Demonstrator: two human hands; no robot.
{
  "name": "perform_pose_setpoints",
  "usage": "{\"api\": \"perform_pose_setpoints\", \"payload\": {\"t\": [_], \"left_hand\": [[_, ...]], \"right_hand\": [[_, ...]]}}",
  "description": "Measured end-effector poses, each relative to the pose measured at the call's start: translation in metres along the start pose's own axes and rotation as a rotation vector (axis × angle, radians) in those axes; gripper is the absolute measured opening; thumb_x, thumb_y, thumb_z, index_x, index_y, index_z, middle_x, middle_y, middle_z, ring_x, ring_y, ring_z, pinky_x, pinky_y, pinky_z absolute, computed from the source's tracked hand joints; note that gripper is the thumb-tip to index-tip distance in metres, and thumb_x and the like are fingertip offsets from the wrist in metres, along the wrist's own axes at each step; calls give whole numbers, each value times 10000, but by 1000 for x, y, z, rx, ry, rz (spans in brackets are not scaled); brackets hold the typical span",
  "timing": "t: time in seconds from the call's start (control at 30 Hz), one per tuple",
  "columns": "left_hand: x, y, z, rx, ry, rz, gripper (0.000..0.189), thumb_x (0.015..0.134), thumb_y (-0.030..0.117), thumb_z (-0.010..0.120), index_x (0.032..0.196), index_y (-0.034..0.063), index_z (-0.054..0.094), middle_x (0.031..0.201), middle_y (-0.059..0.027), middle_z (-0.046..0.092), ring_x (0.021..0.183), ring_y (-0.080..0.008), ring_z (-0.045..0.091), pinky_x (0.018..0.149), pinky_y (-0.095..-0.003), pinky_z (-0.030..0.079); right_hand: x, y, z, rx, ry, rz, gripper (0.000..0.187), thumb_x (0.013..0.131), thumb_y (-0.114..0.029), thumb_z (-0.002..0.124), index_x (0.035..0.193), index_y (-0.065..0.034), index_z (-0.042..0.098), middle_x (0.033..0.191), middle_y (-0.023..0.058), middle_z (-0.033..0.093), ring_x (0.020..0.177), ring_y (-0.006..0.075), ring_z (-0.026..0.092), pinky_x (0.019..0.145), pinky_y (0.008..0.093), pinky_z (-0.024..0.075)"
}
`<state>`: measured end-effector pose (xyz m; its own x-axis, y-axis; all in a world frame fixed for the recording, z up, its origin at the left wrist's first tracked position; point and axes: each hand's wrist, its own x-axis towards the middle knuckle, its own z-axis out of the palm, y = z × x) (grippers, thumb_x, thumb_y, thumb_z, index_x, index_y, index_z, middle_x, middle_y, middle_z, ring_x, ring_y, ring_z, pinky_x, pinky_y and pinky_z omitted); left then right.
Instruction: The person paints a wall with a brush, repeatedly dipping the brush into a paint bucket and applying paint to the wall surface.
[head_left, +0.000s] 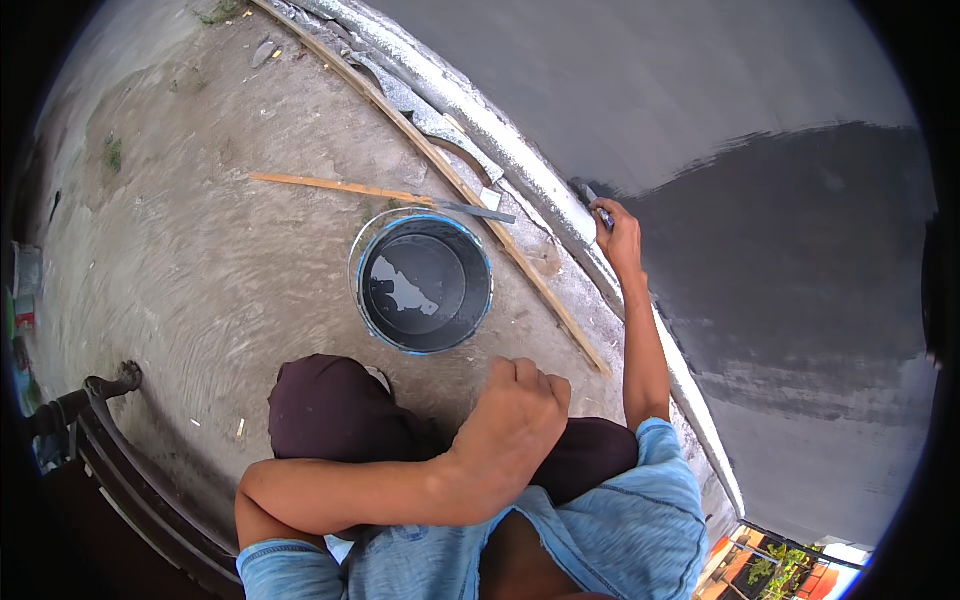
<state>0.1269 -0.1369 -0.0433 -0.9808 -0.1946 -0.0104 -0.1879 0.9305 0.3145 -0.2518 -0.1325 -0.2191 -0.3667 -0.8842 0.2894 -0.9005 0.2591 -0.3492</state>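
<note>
My right hand (621, 236) grips the handle of a paintbrush (603, 216), its bristles at the bottom of a grey wall (645, 67), just above a white-spattered ledge (551, 187). Around and beyond the brush spreads a darker grey patch of paint (795, 225) that looks wet. My left hand (517, 409) is curled into a loose fist above my knee, with nothing visible in it. In front of my knees stands a bucket (425, 346) with a blue rim and a wire handle. Dark grey paint (431, 274) inside it reflects light.
A wooden stick (337, 184) with a grey-coated end lies just beyond the bucket, its end crossing a long wooden batten (450, 176) along the wall. Crumpled sheeting (427, 112) lies beside the ledge. Dark curved metalwork (105, 420) stands at the lower left.
</note>
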Motion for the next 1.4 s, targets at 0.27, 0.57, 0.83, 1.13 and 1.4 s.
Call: {"api": "perform_pose_setpoints", "payload": {"t": [0.27,0.57,0.83,1.13,1.4], "left_hand": [[2,-1,-3,-10,-37,15,155,803,138,636,922,42,608,807,-69,642,848,-204,612,741,-309,450],[-1,-1,1,-82,13,-37,163,806,139,637,931,40,603,811,-78,645,854,-218,611,747,-315,454],[-4,2,-7,-17,-31,27,139,813,130,634,921,47,607,795,-63,636,830,-202,602,730,-319,434],[-7,4,-4,-69,-3,1,136,857,137,617,930,22,602,821,-95,652,859,-230,619,748,-331,452],[-6,4,-3,-98,27,-5,193,772,100,658,935,14,604,825,-103,658,865,-231,622,752,-322,454]], "right_hand": [[-9,-47,-17,52,42,-36,177,862,31,664,1027,-23,701,1085,167,722,955,373,698,792,408,550],[1,-30,-37,25,214,-4,217,846,34,676,1037,-58,721,1160,185,706,1059,364,689,892,407,544],[-17,-88,-82,-347,570,-291,396,702,197,623,990,-51,733,1430,225,566,1324,388,553,1066,452,475],[-73,-27,37,-199,-45,24,409,691,139,663,1032,-86,686,1401,254,569,1273,420,576,999,455,519],[-16,-70,-90,-59,365,64,227,842,84,640,1006,-50,721,1309,228,648,1224,402,623,968,446,536]]}}
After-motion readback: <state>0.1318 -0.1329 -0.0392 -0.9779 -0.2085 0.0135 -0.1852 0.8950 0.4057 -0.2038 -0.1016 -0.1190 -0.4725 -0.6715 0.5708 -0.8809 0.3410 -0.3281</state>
